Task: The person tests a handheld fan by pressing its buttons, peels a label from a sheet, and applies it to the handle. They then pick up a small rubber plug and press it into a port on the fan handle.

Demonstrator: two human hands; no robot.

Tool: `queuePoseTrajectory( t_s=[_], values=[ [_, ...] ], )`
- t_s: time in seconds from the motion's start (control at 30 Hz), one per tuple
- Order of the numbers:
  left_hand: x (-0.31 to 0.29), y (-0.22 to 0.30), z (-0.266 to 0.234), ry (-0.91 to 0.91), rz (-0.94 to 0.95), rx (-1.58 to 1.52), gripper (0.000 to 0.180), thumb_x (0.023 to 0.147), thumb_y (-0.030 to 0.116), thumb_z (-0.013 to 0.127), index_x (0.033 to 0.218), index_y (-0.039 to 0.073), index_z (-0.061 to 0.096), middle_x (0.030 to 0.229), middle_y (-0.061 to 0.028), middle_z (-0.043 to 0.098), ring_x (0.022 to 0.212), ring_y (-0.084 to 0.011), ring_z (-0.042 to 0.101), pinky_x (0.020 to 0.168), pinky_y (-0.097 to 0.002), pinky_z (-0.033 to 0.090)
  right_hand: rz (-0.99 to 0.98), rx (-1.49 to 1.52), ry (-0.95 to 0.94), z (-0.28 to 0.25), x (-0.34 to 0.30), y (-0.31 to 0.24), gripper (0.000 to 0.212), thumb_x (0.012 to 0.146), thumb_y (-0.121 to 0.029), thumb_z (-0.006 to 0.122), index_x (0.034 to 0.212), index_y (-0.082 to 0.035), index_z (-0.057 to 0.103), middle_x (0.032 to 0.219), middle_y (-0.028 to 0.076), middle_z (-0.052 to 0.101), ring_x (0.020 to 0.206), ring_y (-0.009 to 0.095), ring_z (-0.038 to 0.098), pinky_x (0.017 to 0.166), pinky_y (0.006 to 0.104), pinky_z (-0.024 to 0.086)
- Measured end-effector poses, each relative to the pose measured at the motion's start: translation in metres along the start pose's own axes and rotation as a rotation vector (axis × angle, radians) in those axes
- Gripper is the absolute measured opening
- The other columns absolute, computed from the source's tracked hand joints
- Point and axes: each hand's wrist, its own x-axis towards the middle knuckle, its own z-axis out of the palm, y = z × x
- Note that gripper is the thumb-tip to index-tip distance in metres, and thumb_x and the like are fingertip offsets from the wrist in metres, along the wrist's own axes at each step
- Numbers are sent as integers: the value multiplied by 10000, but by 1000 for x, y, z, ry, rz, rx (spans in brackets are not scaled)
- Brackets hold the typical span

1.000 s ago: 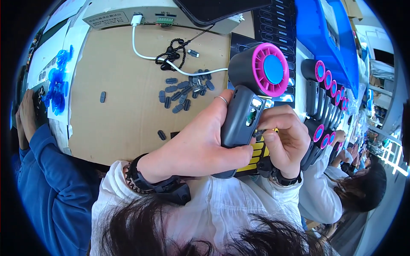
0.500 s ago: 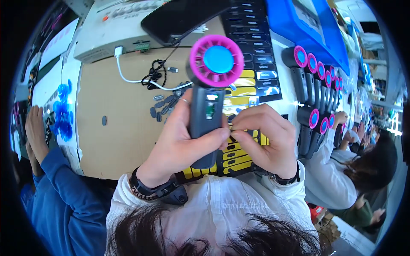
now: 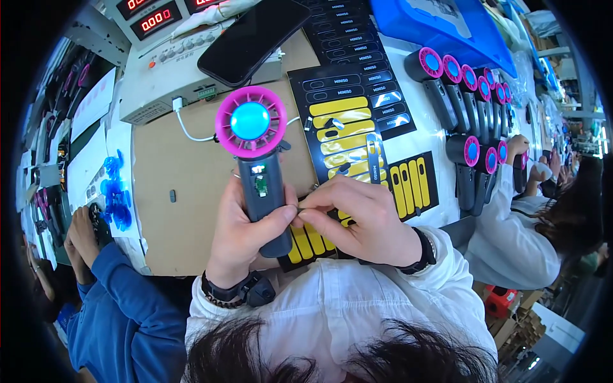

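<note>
My left hand (image 3: 237,233) is wrapped round the dark grey handle of a handheld fan (image 3: 273,214), its thumb across the lower front. The fan's round head has a pink ring and a shiny blue centre. A window in the handle shows a green circuit board (image 3: 260,185) and a lit display. My right hand (image 3: 357,214) pinches with thumb and forefinger close beside the handle, by my left thumb tip. A small dark bit shows at those fingertips, too small to name. Sticker sheets (image 3: 313,105), black with yellow strips, lie behind and under my right hand.
A smartphone (image 3: 249,45) rests on a control box (image 3: 150,112) with a white cable (image 3: 185,127). One small grey piece (image 3: 172,196) lies on the brown board (image 3: 182,236). Several similar fans (image 3: 469,108) stand right, near a blue bin (image 3: 396,25). Co-workers sit both sides.
The fan and both hands have shifted left over the board. More of the control box and sticker sheets shows; the cluster of small grey pieces is now mostly hidden behind the fan.
</note>
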Motion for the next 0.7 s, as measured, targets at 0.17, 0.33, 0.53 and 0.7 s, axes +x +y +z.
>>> queuePoseTrajectory(
  t_s=[0.17, 0.33, 0.53, 0.7],
  values=[
    [-5, 0, -13, 0, 6, 21, 553, 734, -8, 617, 1224, 6, 362, 809, -79, 550, 695, -134, 576, 648, -261, 478, -8, 10, -13, 9, 3, -3, 126, 738, -12, 660, 855, 2, 616, 744, 87, 611, 616, 202, 600, 549, 265, 467],
    [-5, -1, -17, 41, 11, -3, 559, 731, -2, 622, 1227, -3, 364, 807, -82, 548, 684, -142, 576, 637, -265, 479, 36, 34, -66, 8, 7, -2, 150, 745, -5, 645, 893, -9, 626, 745, 84, 609, 634, 180, 604, 563, 255, 470],
    [-2, -2, -20, 110, 36, -51, 545, 733, -7, 616, 1220, -8, 371, 809, -87, 548, 665, -151, 576, 618, -272, 483, 135, -140, -44, -27, 16, 18, 191, 754, 23, 613, 942, -5, 630, 775, 90, 608, 657, 153, 602, 595, 240, 480],
    [-3, 1, -29, 215, 86, -51, 534, 734, -13, 615, 1212, -11, 376, 811, -86, 551, 664, -157, 576, 613, -277, 484, 224, -257, -41, -54, 24, 20, 209, 762, 49, 587, 965, 16, 623, 799, 92, 603, 675, 152, 604, 605, 238, 485]
  ],
)
